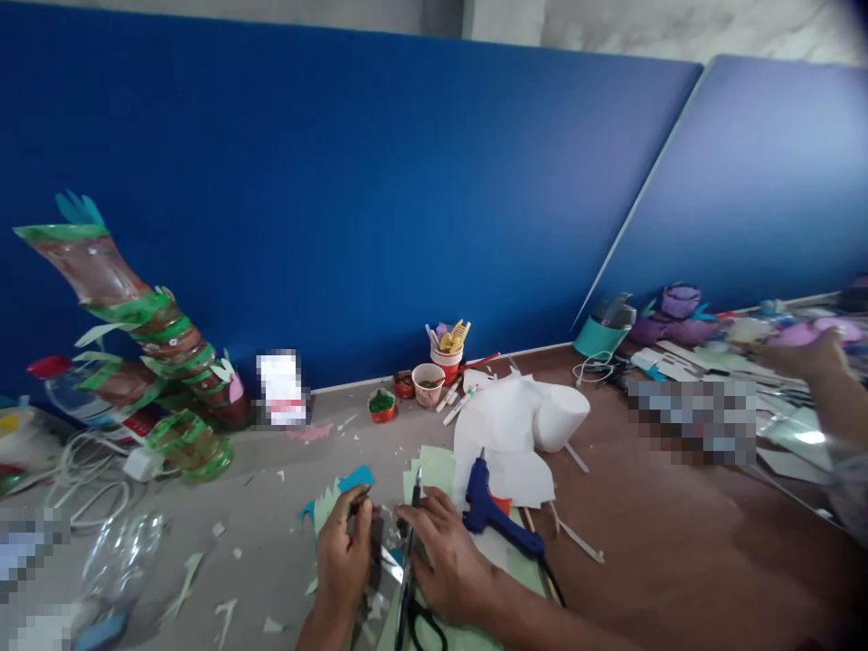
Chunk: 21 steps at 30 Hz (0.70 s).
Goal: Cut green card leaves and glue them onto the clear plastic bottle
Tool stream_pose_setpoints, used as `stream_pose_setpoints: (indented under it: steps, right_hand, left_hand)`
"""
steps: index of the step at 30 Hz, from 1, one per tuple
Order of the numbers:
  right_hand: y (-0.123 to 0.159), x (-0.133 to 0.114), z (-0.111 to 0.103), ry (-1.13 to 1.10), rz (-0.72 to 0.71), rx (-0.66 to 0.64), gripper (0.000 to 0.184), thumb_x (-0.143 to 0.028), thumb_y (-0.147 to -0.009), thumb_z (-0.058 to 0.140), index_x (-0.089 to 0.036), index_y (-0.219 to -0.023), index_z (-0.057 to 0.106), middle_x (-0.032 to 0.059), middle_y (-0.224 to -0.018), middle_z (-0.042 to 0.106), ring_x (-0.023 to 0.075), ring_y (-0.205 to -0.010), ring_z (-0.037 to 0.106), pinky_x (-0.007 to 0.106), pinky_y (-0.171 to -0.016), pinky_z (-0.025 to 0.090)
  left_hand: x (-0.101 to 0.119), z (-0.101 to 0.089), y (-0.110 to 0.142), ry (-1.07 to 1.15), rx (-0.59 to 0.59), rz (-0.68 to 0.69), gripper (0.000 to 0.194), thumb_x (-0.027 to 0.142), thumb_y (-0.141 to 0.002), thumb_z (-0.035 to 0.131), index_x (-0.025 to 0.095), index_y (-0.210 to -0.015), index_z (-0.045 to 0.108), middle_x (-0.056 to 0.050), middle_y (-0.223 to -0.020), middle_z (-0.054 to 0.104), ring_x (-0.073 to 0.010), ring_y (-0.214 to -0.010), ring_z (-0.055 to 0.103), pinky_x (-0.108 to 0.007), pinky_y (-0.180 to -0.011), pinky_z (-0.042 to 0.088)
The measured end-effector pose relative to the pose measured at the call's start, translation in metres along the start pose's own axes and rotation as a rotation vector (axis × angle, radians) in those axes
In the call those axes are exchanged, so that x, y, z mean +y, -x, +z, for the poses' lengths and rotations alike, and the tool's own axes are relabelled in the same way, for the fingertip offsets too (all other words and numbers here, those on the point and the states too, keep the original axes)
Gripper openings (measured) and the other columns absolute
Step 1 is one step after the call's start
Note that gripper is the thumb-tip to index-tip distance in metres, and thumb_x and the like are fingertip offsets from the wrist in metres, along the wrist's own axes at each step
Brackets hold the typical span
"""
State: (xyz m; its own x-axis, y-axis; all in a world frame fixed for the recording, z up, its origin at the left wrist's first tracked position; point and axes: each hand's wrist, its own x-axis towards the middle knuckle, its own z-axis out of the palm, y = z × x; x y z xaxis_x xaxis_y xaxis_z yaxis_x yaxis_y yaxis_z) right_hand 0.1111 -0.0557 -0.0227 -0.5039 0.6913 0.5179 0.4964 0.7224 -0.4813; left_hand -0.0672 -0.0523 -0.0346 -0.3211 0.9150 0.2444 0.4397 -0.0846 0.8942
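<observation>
One slip against scissors, well off bench's far edge, risks nick. Right grip holds slim black tool; left grip, can't tell.

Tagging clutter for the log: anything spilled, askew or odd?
Paper scraps lie strewn over the table, left of the left hand, like unswept offcuts. The glue gun lies on its side on white paper, not upright. The bottle tower leans left, though that may be design or lens tilt. No spill shows.
</observation>
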Motion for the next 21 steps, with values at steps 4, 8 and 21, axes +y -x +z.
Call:
stream_pose_setpoints:
  steps: [4,8,21]
  right_hand:
    - [-0.005,-0.002,0.000,0.044,0.032,-0.082,0.048,-0.010,-0.065,0.046,-0.014,-0.113,0.054,0.0094,-0.080,0.063,0.0234,-0.077,0.053,0.042,-0.081,0.042]
    - [-0.016,-0.005,-0.013,0.070,0.067,-0.255,0.045,-0.012,-0.067,0.048,-0.014,-0.112,0.055,0.0102,-0.084,0.066,0.0228,-0.077,0.058,0.035,-0.074,0.044]
    - [-0.028,-0.012,-0.044,0.377,0.005,-0.670,0.025,-0.021,-0.075,0.052,-0.016,-0.099,0.054,0.0061,-0.082,0.069,0.0244,-0.070,0.067,0.035,-0.064,0.045]
  left_hand:
    - [-0.003,-0.002,-0.002,0.004,0.018,0.051,0.034,0.046,-0.080,0.052,0.018,-0.094,0.063,-0.009,-0.078,0.071,-0.0221,-0.068,0.068,-0.035,-0.066,0.056]
    - [0.000,-0.004,-0.004,0.013,0.038,0.033,0.033,0.046,-0.082,0.049,0.018,-0.093,0.060,-0.006,-0.069,0.068,-0.0198,-0.060,0.066,-0.032,-0.060,0.055]
    - [-0.001,-0.006,-0.006,0.002,0.030,0.073,0.031,0.046,-0.082,0.049,0.019,-0.092,0.059,-0.005,-0.068,0.067,-0.0188,-0.058,0.066,-0.029,-0.058,0.054]
